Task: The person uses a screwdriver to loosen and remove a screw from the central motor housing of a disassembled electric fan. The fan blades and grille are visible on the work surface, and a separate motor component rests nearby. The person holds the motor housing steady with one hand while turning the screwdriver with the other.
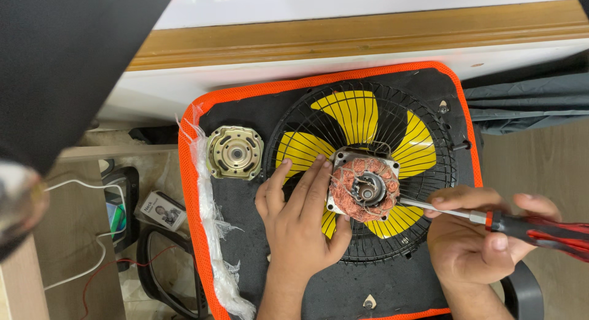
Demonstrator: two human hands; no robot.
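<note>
L hand (300, 219) lay flat, fingers open, steadying the motor (363, 188) atop the fan grille (429, 231) on the black mat (245, 215). R hand (475, 240) closed on the screwdriver (521, 225). Motor prob. heavy, stiff; copper windings fragile, so hold by the metal frame.
</note>
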